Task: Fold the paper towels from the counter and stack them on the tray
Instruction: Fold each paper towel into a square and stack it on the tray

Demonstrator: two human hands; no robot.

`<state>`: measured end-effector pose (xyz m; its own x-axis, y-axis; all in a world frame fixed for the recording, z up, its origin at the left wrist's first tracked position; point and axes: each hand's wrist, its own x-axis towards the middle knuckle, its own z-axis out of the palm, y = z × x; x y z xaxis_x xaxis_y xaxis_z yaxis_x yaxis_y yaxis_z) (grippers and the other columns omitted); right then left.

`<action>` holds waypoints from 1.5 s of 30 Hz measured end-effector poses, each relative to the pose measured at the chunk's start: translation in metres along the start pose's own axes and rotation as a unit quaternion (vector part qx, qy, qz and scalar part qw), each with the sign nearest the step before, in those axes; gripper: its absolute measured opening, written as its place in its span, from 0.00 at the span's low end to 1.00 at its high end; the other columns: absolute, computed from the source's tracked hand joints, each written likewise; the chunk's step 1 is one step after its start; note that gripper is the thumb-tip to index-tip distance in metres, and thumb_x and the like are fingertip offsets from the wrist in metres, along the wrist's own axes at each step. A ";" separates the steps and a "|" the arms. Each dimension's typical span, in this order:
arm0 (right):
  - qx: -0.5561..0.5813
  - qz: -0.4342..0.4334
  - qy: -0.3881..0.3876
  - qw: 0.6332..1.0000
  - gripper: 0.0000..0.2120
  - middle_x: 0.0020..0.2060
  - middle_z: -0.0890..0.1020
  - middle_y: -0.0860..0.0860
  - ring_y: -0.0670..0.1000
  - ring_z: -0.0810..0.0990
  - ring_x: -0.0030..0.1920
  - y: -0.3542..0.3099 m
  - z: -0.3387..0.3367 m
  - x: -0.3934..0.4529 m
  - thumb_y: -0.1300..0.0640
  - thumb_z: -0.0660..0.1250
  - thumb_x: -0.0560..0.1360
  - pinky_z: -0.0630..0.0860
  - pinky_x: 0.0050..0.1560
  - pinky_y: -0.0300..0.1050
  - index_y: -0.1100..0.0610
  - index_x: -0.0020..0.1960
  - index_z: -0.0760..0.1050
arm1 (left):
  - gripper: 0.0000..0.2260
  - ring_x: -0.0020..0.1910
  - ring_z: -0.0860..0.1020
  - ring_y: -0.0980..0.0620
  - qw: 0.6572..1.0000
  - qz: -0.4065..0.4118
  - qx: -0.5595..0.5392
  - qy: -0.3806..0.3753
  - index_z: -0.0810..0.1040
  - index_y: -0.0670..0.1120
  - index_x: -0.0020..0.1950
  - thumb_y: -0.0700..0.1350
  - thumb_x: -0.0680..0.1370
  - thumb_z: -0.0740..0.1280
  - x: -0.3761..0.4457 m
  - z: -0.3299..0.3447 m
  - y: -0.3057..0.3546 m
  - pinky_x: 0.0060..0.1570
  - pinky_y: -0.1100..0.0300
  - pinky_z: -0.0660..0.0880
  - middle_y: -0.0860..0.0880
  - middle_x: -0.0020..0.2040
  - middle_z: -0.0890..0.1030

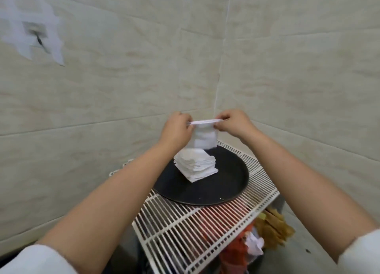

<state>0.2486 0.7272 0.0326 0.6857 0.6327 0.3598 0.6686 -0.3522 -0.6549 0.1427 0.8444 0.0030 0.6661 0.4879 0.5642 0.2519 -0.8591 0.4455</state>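
Note:
A white paper towel hangs in the air, folded over, its top edge stretched between both hands. My left hand pinches the left end and my right hand pinches the right end. Directly below it a stack of folded paper towels stands on a round black tray. The towel's lower edge hovers just above the stack's far side.
The tray rests on a white wire rack set in a corner of beige tiled walls. Under the rack's right edge lie orange, yellow and white items. A torn white patch with a hook marks the left wall.

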 end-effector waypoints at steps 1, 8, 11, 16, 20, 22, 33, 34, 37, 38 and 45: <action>0.007 -0.019 0.010 1.000 0.08 0.31 0.77 0.52 0.48 0.73 0.34 0.007 0.005 0.013 0.68 0.64 0.71 0.71 0.40 0.42 0.64 0.47 0.81 | 0.10 0.57 0.73 0.41 1.000 0.001 0.001 0.022 0.77 0.37 0.55 0.39 0.78 0.62 0.007 0.005 -0.001 0.53 0.55 0.67 0.37 0.56 0.75; -0.037 -0.118 -0.100 0.987 0.12 0.51 0.82 0.63 0.59 0.79 0.53 0.092 0.061 0.072 0.70 0.61 0.71 0.68 0.50 0.43 0.66 0.51 0.80 | 0.09 0.55 0.74 0.41 0.996 -0.030 0.078 -0.020 0.78 0.36 0.55 0.37 0.78 0.62 0.015 0.084 -0.029 0.51 0.54 0.70 0.39 0.57 0.75; -0.048 -0.156 -0.164 0.973 0.09 0.48 0.82 0.62 0.59 0.79 0.51 0.132 0.076 0.077 0.71 0.62 0.70 0.70 0.49 0.42 0.68 0.46 0.80 | 0.11 0.58 0.73 0.44 0.989 -0.069 0.115 -0.062 0.78 0.40 0.58 0.39 0.78 0.62 0.005 0.112 -0.036 0.54 0.58 0.67 0.42 0.58 0.75; -0.063 -0.223 -0.230 0.945 0.10 0.51 0.79 0.55 0.51 0.77 0.53 0.163 0.084 0.074 0.65 0.62 0.74 0.67 0.51 0.35 0.63 0.52 0.79 | 0.12 0.58 0.73 0.47 0.977 -0.114 0.156 -0.087 0.77 0.41 0.60 0.39 0.77 0.62 -0.009 0.129 -0.035 0.54 0.60 0.68 0.45 0.58 0.76; -0.104 -0.237 -0.282 0.924 0.14 0.57 0.77 0.53 0.52 0.75 0.57 0.168 0.081 0.076 0.60 0.62 0.75 0.71 0.57 0.42 0.59 0.60 0.75 | 0.13 0.60 0.71 0.48 0.966 -0.136 0.189 -0.108 0.75 0.43 0.62 0.43 0.78 0.61 -0.013 0.133 -0.030 0.55 0.56 0.72 0.47 0.60 0.75; -0.127 -0.234 -0.300 0.916 0.17 0.60 0.75 0.53 0.52 0.74 0.59 0.169 0.080 0.074 0.57 0.62 0.76 0.70 0.59 0.42 0.58 0.64 0.72 | 0.17 0.64 0.69 0.48 0.964 -0.154 0.185 -0.114 0.71 0.44 0.66 0.44 0.78 0.61 -0.020 0.135 -0.027 0.59 0.55 0.71 0.47 0.64 0.73; -0.132 -0.367 -0.262 0.883 0.22 0.69 0.69 0.56 0.56 0.67 0.69 0.035 0.084 0.006 0.51 0.60 0.77 0.65 0.67 0.48 0.58 0.69 0.66 | 0.22 0.70 0.63 0.44 0.893 -0.288 0.345 -0.031 0.66 0.46 0.69 0.55 0.79 0.52 -0.111 0.006 -0.014 0.67 0.51 0.64 0.45 0.71 0.66; -0.133 -0.387 -0.276 0.870 0.25 0.72 0.64 0.56 0.56 0.62 0.71 0.013 0.090 -0.015 0.50 0.60 0.77 0.63 0.70 0.50 0.57 0.71 0.62 | 0.22 0.73 0.59 0.43 0.875 -0.321 0.360 -0.046 0.63 0.48 0.72 0.55 0.80 0.53 -0.136 -0.017 -0.013 0.69 0.49 0.61 0.46 0.74 0.62; -0.148 -0.436 -0.315 0.830 0.30 0.76 0.52 0.55 0.59 0.50 0.75 -0.051 0.109 -0.089 0.45 0.59 0.77 0.55 0.73 0.59 0.52 0.74 0.54 | 0.24 0.76 0.49 0.42 0.820 -0.418 0.384 -0.075 0.55 0.52 0.75 0.57 0.80 0.51 -0.221 -0.086 0.002 0.72 0.44 0.54 0.49 0.78 0.51; -0.150 -0.449 -0.323 0.820 0.30 0.76 0.50 0.54 0.59 0.48 0.76 -0.069 0.114 -0.114 0.44 0.58 0.77 0.53 0.74 0.61 0.51 0.74 0.52 | 0.24 0.76 0.49 0.42 0.806 -0.435 0.395 -0.071 0.55 0.52 0.75 0.57 0.80 0.51 -0.249 -0.104 0.007 0.72 0.44 0.54 0.49 0.78 0.51; -0.092 -0.570 -0.392 0.716 0.30 0.76 0.49 0.54 0.60 0.46 0.75 -0.181 0.157 -0.351 0.42 0.56 0.77 0.52 0.73 0.61 0.50 0.74 0.51 | 0.22 0.74 0.56 0.43 0.678 -0.582 0.448 0.014 0.62 0.50 0.72 0.55 0.80 0.54 -0.489 -0.216 0.068 0.68 0.46 0.60 0.48 0.75 0.59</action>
<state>-0.1581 0.6774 -0.0798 -0.6594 0.7494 0.0597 0.7421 0.6616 -0.1078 -0.3175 0.5808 -0.0923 -0.3616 0.9083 0.2105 0.9296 0.3685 0.0067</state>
